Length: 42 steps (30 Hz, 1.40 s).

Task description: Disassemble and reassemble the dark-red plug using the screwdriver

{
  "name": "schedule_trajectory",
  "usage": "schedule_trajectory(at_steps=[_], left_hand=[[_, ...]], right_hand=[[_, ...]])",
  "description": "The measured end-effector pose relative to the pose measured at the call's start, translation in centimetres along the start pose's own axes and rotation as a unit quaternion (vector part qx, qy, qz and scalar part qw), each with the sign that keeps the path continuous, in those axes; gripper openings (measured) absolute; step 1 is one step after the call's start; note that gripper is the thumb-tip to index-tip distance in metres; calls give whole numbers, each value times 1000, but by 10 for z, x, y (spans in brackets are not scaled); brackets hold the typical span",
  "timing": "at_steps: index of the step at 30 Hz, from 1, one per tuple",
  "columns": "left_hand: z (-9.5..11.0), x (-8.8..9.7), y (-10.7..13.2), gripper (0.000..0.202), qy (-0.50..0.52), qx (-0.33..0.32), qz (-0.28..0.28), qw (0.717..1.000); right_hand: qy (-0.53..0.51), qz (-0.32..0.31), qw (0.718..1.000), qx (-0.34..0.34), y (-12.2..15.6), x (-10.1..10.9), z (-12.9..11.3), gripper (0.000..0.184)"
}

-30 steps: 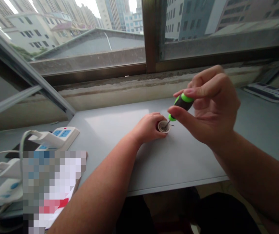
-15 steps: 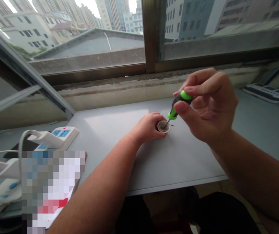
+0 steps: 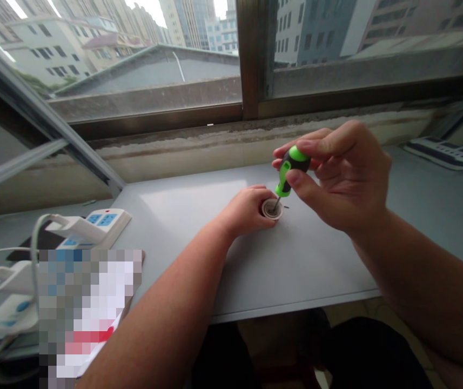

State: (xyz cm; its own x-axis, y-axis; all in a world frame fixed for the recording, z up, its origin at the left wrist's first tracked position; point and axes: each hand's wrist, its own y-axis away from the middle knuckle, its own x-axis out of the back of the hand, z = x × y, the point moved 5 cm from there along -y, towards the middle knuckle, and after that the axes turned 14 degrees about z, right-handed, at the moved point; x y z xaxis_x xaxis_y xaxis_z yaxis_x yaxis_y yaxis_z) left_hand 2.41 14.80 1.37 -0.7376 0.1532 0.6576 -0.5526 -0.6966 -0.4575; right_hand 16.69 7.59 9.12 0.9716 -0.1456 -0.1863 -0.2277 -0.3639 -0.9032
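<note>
My left hand (image 3: pixel 251 208) is wrapped round a small round whitish socket-like piece (image 3: pixel 268 217), holding it on the grey table with its open end facing up. Between the thumb and fingers of my right hand (image 3: pixel 336 167) is a stubby green and black screwdriver (image 3: pixel 287 177), tilted. Its thin metal shaft reaches down into the round piece; the tip inside is too small to make out. A tiny dark item, perhaps a screw (image 3: pixel 287 207), lies on the table just right of the round piece.
At the left, white power strips (image 3: pixel 109 219) with plugs and cables lie beside a blurred-out packet (image 3: pixel 97 308). Another power strip (image 3: pixel 444 153) rests at the far right. The grey table (image 3: pixel 296 270) ends behind at a wall below a window.
The screwdriver handle has turned and shifted slightly left, with my right hand's fingers moved along with it. My left hand still holds the round piece in the same place.
</note>
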Motion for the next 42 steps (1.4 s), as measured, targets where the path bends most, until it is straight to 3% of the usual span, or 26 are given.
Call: schedule_trajectory(at_steps=[8,13,15,19,23,27,33,37,42], left_hand=[[1,-1,-1,13,-7,-11,-15,1000],[0,0,0,14,-9,-20,-6,1000],[1,0,1,14,-13,-34,-6,999],[2,3,3,20,-34,-37,-10,999],[-1,7,2,17,-10,-7,33,999],[-10,5,3,22,8,33,56,998],[-19,7,4,66,78,80,90,990],[-19,11,2,51,66,85,80,991],[-23,12,1,44,189,155,87,966]], right_hand=[[14,-2,1000,9,2,-1,3,36],[-25,-29,999,39,12,-2,20,77],[-22,-37,998,51,12,-3,21,82],[4,72,992,100,-4,13,14,68],[74,182,971,133,-20,39,17,55],[124,222,966,40,-26,60,44,61],[105,228,968,-4,-26,78,75,60],[217,164,953,-131,-19,86,101,55],[321,34,909,-264,-3,85,120,57]])
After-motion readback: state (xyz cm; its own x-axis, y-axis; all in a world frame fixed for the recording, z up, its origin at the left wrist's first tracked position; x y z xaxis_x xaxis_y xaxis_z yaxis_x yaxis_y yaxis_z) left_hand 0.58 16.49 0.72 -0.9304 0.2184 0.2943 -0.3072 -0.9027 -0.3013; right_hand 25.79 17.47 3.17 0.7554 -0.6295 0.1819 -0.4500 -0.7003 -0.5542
